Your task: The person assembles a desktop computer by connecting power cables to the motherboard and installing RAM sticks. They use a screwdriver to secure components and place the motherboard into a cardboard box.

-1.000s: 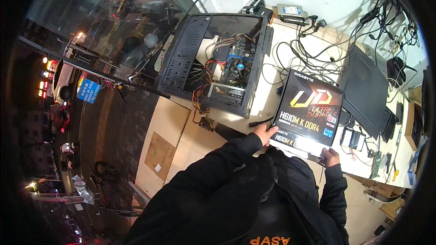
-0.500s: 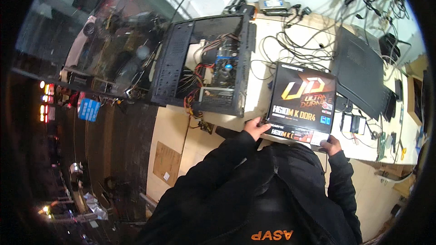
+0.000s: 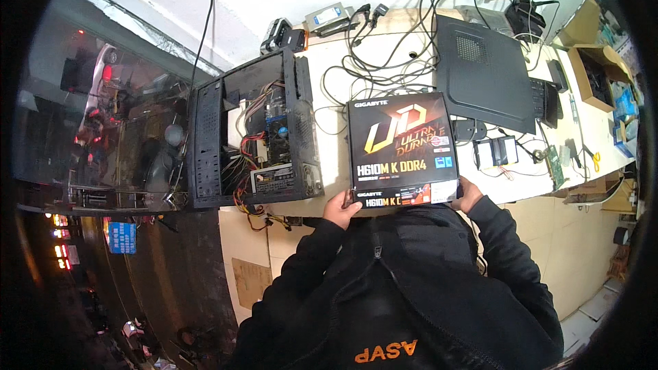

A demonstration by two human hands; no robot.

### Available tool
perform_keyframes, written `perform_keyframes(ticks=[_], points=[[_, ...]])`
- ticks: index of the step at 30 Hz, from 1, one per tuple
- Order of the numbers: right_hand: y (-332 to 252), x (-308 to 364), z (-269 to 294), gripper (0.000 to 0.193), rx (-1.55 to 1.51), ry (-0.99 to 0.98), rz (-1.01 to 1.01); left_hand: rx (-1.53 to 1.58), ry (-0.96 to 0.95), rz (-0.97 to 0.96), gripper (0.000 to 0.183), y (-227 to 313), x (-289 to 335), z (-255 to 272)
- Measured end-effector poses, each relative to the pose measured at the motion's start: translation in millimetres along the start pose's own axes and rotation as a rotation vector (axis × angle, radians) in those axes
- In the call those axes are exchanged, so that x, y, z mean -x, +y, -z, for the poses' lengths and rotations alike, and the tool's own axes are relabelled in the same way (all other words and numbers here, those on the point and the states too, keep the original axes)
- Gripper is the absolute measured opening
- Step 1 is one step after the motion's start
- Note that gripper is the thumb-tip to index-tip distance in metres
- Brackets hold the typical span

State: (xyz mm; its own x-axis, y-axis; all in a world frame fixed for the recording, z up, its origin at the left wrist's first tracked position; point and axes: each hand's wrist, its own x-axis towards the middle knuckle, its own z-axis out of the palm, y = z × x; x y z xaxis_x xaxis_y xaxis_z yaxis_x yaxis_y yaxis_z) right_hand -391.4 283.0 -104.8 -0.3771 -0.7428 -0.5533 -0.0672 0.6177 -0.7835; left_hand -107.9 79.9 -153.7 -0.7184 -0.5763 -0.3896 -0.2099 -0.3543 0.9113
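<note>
A black motherboard box (image 3: 401, 144) with orange and white print lies in front of me at the near edge of the table. My left hand (image 3: 341, 210) is closed on its near left corner, the thumb against the front side. At the near right corner my right hand (image 3: 468, 195) grips the box, with part of its fingers hidden behind the side. To the left of the box stands an opened black computer case (image 3: 253, 140), its loose cables and circuit boards showing inside.
A black case side panel (image 3: 480, 72) lies at the back right beside tangled black cables (image 3: 384, 62). Farther right are a green circuit board (image 3: 554, 166), yellow-handled scissors (image 3: 595, 157) and an open cardboard box (image 3: 593, 82). A glass pane (image 3: 116, 123) borders the left side.
The view has turned, so the table's things sit farther left in it. The box is straighter in the picture, and my right hand holds its right side higher than before.
</note>
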Motion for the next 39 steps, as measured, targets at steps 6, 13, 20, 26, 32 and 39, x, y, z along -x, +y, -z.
perform_keyframes(ticks=[6,13,20,26,32,39], points=[[-7.8,-1.8,11.1,0.065,-0.03,-0.115,-0.064,0.091,-0.017,-0.022,0.044,-7.6,-4.2,2.2],[-16.1,-3.8,17.7,0.073,-0.072,-0.212,-0.054,0.086,-0.053,0.058,0.045,-4.4,-8.0,10.3],[-30.2,-7.4,23.7,0.077,0.104,-0.194,-0.12,0.065,-0.058,0.09,0.047,2.9,-13.4,15.6],[-31.3,-11.5,30.8,0.085,0.245,-0.273,-0.141,0.064,-0.037,0.162,0.04,3.4,-15.4,15.1],[-22.0,-12.8,29.3,0.073,0.152,-0.262,-0.122,0.023,-0.014,0.419,0.026,42.1,-13.3,12.0],[-42.7,-4.4,29.5,0.046,-0.019,-0.261,-0.278,-0.038,0.215,0.53,0.047,60.8,-14.9,-5.4]])
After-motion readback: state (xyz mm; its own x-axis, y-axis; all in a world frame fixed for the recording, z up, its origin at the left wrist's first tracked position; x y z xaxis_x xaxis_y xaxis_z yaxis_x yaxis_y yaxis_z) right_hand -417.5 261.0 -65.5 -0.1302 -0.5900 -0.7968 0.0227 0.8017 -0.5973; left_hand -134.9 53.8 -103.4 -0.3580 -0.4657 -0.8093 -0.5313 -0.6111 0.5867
